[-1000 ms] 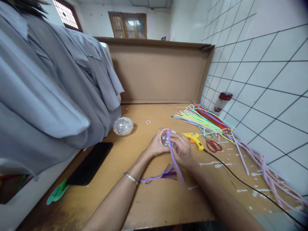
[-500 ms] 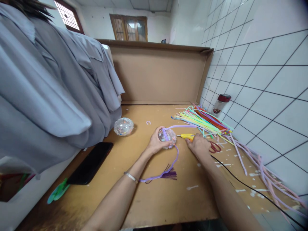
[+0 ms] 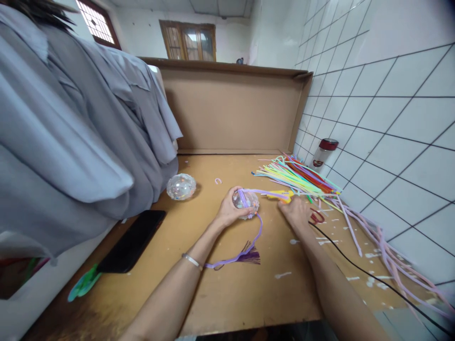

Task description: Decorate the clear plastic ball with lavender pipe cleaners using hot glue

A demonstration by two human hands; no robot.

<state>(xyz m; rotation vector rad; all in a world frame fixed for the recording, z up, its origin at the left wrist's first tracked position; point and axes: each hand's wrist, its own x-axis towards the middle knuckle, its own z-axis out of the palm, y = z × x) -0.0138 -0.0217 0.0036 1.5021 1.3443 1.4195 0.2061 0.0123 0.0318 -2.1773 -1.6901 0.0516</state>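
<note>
My left hand [image 3: 229,208] is closed round a clear beaded ball [image 3: 251,201] with purple strip wrapped over its left part. One end of the purple strip [image 3: 261,227] curls down from the ball to a dark purple tassel [image 3: 250,255] on the table; the other end runs right, across a yellow glue gun [image 3: 279,195]. My right hand [image 3: 296,210] is closed at the glue gun's rear, its nozzle toward the ball. Red-handled scissors [image 3: 317,216] lie just right of that hand.
A second clear ball [image 3: 181,186], a black phone [image 3: 133,241] and a green item [image 3: 84,283] are at the left. Colourful strips [image 3: 298,175] and a red-lidded jar [image 3: 324,152] lie at the right. A person's grey shirt [image 3: 88,128] fills the left side.
The glue gun has shifted slightly up and right with my right hand. The purple strip's right part has dropped and now crosses in front of the gun. My left hand still holds the ball.
</note>
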